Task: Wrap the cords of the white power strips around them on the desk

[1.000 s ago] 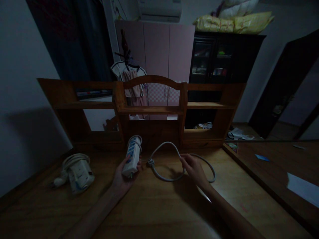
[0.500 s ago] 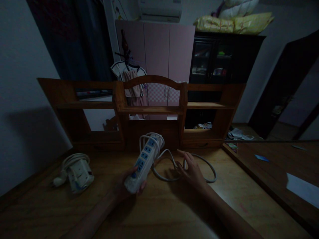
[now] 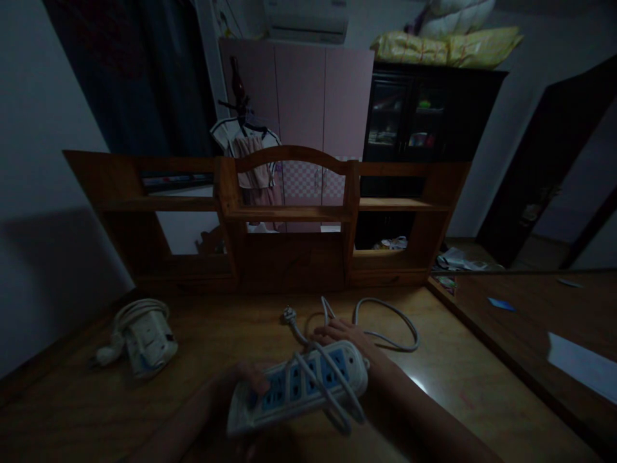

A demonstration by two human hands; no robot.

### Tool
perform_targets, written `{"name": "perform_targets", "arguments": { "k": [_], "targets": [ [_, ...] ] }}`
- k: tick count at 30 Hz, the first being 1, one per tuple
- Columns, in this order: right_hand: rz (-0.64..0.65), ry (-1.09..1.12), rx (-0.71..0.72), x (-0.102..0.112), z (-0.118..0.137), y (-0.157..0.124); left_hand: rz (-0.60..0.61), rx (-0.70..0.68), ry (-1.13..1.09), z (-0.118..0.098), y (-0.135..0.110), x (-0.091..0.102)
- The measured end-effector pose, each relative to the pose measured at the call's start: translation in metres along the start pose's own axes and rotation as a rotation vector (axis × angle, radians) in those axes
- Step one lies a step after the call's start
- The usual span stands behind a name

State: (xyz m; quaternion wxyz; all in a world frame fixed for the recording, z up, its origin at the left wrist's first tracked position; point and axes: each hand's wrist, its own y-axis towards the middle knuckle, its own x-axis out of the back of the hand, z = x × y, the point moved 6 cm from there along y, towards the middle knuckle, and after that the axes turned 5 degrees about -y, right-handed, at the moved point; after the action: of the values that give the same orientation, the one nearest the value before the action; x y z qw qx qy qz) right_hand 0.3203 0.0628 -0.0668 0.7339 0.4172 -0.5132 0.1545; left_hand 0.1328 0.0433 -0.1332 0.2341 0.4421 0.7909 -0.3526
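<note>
My left hand (image 3: 238, 392) grips the left end of a white power strip (image 3: 299, 386) with blue sockets, held level and crosswise over the wooden desk (image 3: 463, 392). Its grey-white cable (image 3: 385, 315) is looped over the strip's right part and trails away across the desk in a curve. The plug (image 3: 289, 315) lies on the desk behind. My right hand (image 3: 349, 337) sits behind the strip's right end with fingers stretched toward the cable; part of it is hidden by the strip.
A second white power strip with its cord wrapped round it (image 3: 144, 334) lies at the desk's left. A wooden shelf unit (image 3: 289, 212) stands along the back edge. A darker table (image 3: 554, 321) with papers adjoins on the right.
My left hand has pulled the power strip nearer and turned it from pointing away to lying crosswise. The cable now crosses over the strip. My right hand moved in behind it.
</note>
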Motion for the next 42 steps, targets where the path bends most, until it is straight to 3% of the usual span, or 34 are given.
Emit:
{"name": "perform_targets", "arguments": {
  "k": [4, 11, 13, 16, 21, 27, 35, 42],
  "targets": [
    [-0.05, -0.048, -0.046, 0.002, -0.009, -0.005, 0.035, 0.038, -0.024, 0.001, -0.004, 0.001],
    [-0.457, 0.121, -0.419, 0.033, -0.056, -0.029, 0.077, 0.017, 0.019, -0.005, 0.004, -0.01],
    [-0.534, 0.132, -0.49, 0.039, -0.067, -0.033, 0.077, -0.066, 0.044, -0.011, 0.009, -0.01],
    [-0.599, 0.124, -0.553, 0.044, -0.076, -0.035, -0.01, -0.315, 0.022, -0.029, 0.014, -0.003],
    [-0.584, 0.186, -0.578, 0.045, -0.077, -0.035, -0.204, -0.667, -0.191, -0.058, 0.004, 0.011],
    [-0.508, 0.169, -0.488, 0.037, -0.068, -0.03, -0.315, -0.834, -0.336, -0.074, -0.008, 0.022],
    [-0.491, 0.15, -0.475, 0.032, -0.069, -0.028, -0.295, -0.804, -0.304, -0.07, -0.003, 0.02],
    [-0.398, 0.191, -0.434, 0.026, -0.062, -0.024, -0.248, -0.78, -0.232, -0.067, 0.0, 0.013]
  ]
}}
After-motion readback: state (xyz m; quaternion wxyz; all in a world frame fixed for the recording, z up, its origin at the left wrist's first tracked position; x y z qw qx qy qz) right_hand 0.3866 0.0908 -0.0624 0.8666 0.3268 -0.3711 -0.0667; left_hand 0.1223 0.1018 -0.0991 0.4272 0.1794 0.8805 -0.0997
